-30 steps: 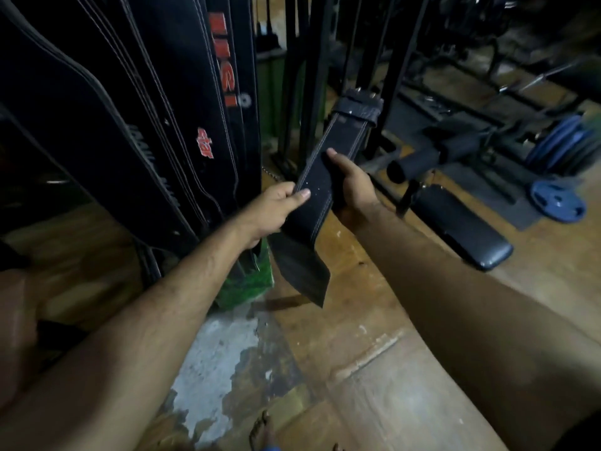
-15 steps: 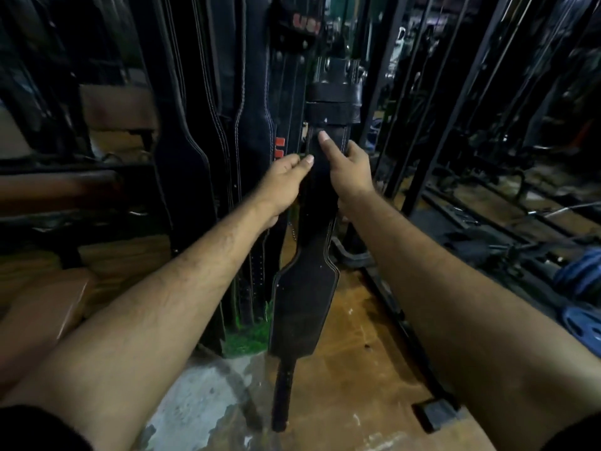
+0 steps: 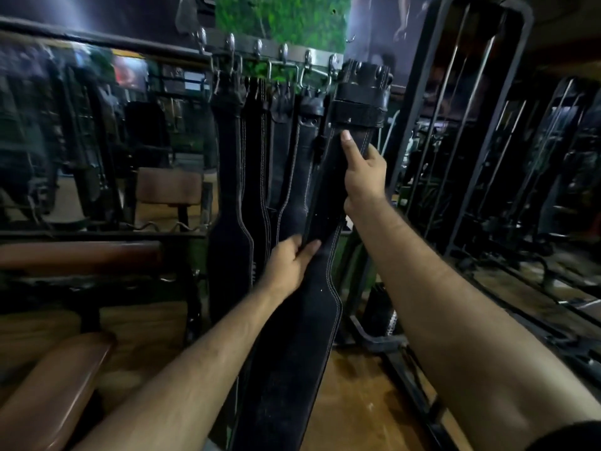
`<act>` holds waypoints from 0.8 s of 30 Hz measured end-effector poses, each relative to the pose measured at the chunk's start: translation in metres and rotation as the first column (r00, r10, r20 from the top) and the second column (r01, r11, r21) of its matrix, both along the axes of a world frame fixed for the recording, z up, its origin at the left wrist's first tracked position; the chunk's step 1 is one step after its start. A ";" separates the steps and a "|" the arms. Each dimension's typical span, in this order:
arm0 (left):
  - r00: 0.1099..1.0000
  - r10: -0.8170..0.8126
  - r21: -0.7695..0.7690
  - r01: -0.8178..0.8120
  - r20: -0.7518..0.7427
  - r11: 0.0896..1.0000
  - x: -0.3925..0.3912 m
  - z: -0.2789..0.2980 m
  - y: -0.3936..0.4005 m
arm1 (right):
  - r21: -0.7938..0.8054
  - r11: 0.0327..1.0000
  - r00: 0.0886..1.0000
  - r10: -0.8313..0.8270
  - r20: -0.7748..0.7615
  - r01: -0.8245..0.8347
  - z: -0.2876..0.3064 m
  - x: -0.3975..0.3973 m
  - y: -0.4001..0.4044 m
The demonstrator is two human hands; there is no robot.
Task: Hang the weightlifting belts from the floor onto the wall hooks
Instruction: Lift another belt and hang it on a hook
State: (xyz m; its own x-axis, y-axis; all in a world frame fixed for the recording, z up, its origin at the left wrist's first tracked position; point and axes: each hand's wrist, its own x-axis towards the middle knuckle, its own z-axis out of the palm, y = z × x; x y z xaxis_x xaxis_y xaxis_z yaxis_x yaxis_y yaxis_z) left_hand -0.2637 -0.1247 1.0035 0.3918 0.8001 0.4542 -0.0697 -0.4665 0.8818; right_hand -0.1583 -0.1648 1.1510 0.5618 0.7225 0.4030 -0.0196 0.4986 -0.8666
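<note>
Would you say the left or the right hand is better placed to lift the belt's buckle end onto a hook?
Probably the right hand: it grips the belt just below its buckle end, close under the hook rail. The left hand holds it lower, mid-strap, merely steadying it.

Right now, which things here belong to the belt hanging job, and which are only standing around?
Job:
- held black belt
- left hand, right hand
- wall hook rail
- belts already hanging

Only around:
- brown padded bench
- chair
- black machine frame
</note>
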 end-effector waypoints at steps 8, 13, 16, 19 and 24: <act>0.950 -0.025 -0.020 0.019 -0.312 1.000 -0.068 -0.046 0.029 | 0.041 0.999 0.998 0.017 -0.068 -0.014 0.001 -0.027 0.019; 0.830 -0.068 -0.102 0.013 -0.554 0.995 -0.101 -0.029 0.043 | 0.052 0.998 0.994 0.040 -0.105 -0.035 0.002 -0.043 0.026; 0.832 -0.024 -0.067 -0.015 -0.554 0.998 -0.105 0.022 0.042 | -0.020 0.995 0.993 0.098 -0.063 -0.100 0.000 -0.059 0.020; 0.983 -0.053 -0.118 0.032 -0.178 0.993 -0.099 0.094 0.026 | -0.057 0.993 0.995 0.099 -0.004 -0.099 -0.008 -0.067 0.031; 0.997 0.079 0.073 -0.078 -0.008 0.994 -0.081 0.139 0.014 | 0.016 0.998 0.989 0.053 0.139 -0.056 0.007 -0.078 0.027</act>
State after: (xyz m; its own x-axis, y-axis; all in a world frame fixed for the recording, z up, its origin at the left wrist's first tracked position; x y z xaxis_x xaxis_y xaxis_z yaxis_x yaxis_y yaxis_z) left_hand -0.3444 -0.1104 1.1428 0.3339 0.7937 0.5085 -0.0209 -0.5331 0.8458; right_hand -0.2366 -0.1383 1.1577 0.4596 0.7414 0.4891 0.0726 0.5175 -0.8526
